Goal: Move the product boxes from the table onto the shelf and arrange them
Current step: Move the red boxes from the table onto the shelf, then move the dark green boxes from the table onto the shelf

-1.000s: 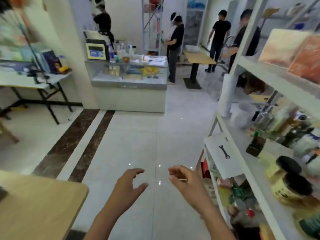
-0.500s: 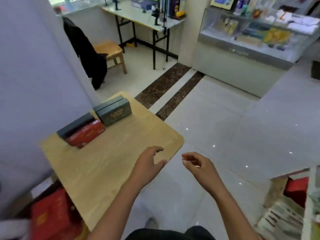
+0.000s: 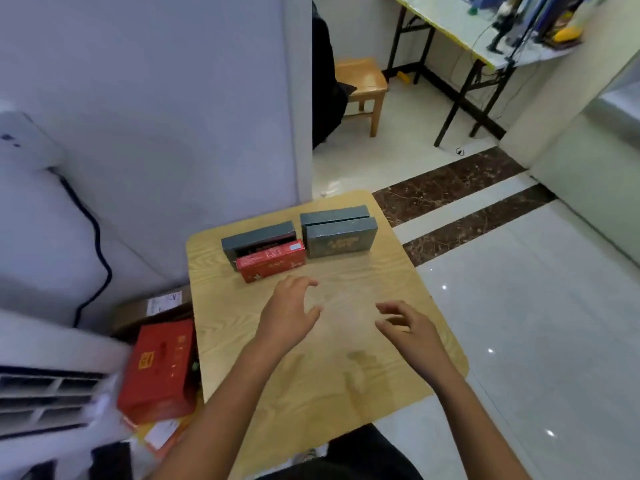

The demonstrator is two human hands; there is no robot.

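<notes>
Hovering left hand (image 3: 287, 313), right hand (image 3: 412, 327) over table (image 3: 311, 393), fingers loosely spread, holding nothing. Risking toppling red box (image 3: 272, 261) at 11 o'clock against grey box (image 3: 258, 233), reaching hastily.

free: bare tabletop (image 3: 346, 375) before red box (image 3: 272, 260), dark boxes (image 3: 341, 241) | obstacle: wall (image 3: 173, 133) behind, gap seemingly tight

A shop, seemingly — product boxes (image 3: 341, 242) on a table (image 3: 329, 382); glossy tiled floor (image 3: 519, 341).
</notes>
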